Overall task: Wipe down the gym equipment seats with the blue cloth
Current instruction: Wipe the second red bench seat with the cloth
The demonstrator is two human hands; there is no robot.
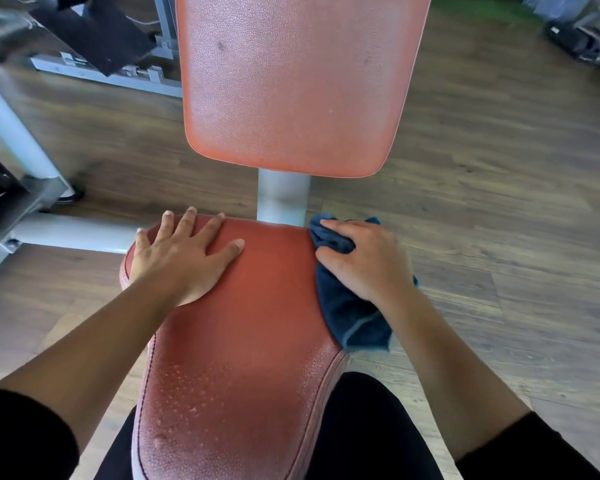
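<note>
No text, label, brand, number or sign can be read here. The red seat pad (250,323), the red back pad (291,81) and the blue cloth (347,313) show plain surfaces. The grey machine frame (94,72) at the upper left and the dark equipment (582,36) in the far right corner are too blurred for any marking to be made out.

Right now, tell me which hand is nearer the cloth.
Right. The right hand grips the cloth at the right edge of the seat. The left hand rests flat on the seat's far left corner, apart from the cloth.
</note>
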